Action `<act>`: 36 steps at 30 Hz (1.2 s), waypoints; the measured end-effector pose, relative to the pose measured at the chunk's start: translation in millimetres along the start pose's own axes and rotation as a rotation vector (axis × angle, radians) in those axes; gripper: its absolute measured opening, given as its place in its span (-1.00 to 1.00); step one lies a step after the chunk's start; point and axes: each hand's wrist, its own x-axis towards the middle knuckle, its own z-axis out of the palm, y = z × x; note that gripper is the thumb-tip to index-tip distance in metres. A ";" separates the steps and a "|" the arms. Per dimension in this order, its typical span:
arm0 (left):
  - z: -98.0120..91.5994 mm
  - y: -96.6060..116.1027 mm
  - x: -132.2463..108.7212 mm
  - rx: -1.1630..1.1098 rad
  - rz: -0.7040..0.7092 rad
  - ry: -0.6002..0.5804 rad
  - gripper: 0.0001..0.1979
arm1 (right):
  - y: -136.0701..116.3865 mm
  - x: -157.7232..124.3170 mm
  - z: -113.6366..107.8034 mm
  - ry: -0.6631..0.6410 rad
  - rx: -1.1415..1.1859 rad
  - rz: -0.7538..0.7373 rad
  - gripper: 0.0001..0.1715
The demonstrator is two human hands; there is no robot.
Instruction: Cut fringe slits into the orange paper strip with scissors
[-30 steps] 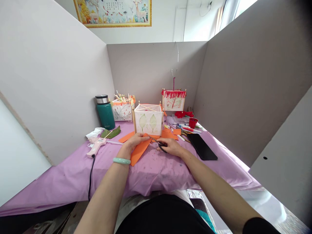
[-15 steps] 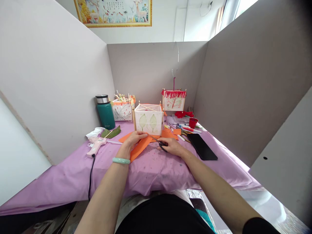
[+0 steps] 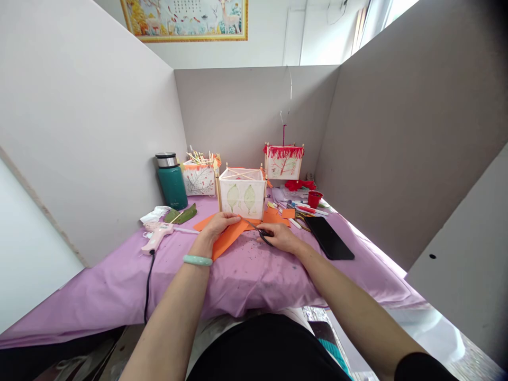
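My left hand [image 3: 219,226] is closed on a strip of orange paper [image 3: 230,241] that slants down toward the table's front. In my right hand [image 3: 280,236] is a pair of black-handled scissors [image 3: 265,233], its blades pointing left at the paper's upper edge near my left fingertips. Whether the blades are parted is too small to tell. Just behind both hands stands a box-shaped lantern [image 3: 242,197] with wooden corner sticks and two green leaf prints. More orange paper [image 3: 273,216] lies under and beside it.
A pink glue gun [image 3: 157,236] with a black cord lies left, near green leaves [image 3: 186,214] and a teal bottle [image 3: 171,182]. At right are a black phone [image 3: 329,238], a red cup [image 3: 315,199] and pens. A red-fringed lantern [image 3: 283,163] hangs behind; another lantern [image 3: 199,181] holds sticks.
Both hands stay almost in place with the paper and scissors. The scissors have shifted very slightly; the whole view has moved up a few pixels.
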 end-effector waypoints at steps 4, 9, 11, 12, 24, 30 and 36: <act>0.5 0.4 -1.0 -0.005 -0.006 0.006 -0.67 | 1.2 0.1 0.4 0.003 0.000 -0.008 -0.58; 1.3 1.9 -2.5 -0.020 -0.005 0.000 -0.69 | 2.3 0.6 1.0 0.009 -0.003 -0.014 -0.59; 1.7 3.0 -3.3 -0.018 -0.006 -0.004 -0.70 | 2.5 0.6 1.2 0.011 -0.003 -0.015 -0.59; 1.9 3.5 -3.6 -0.018 -0.008 -0.005 -0.70 | 2.6 0.5 1.2 0.011 -0.004 -0.013 -0.59; 2.4 4.0 -4.7 -0.021 -0.016 -0.028 -0.66 | 3.4 0.6 1.4 0.028 -0.011 -0.015 -0.58; 2.1 4.7 -5.3 -0.032 -0.008 -0.002 -0.65 | 2.2 0.2 0.5 0.033 -0.019 0.027 -0.55; -2.3 2.6 -2.7 -0.049 -0.009 0.049 -0.62 | -2.2 -1.4 -4.1 -0.016 -0.020 0.029 -0.53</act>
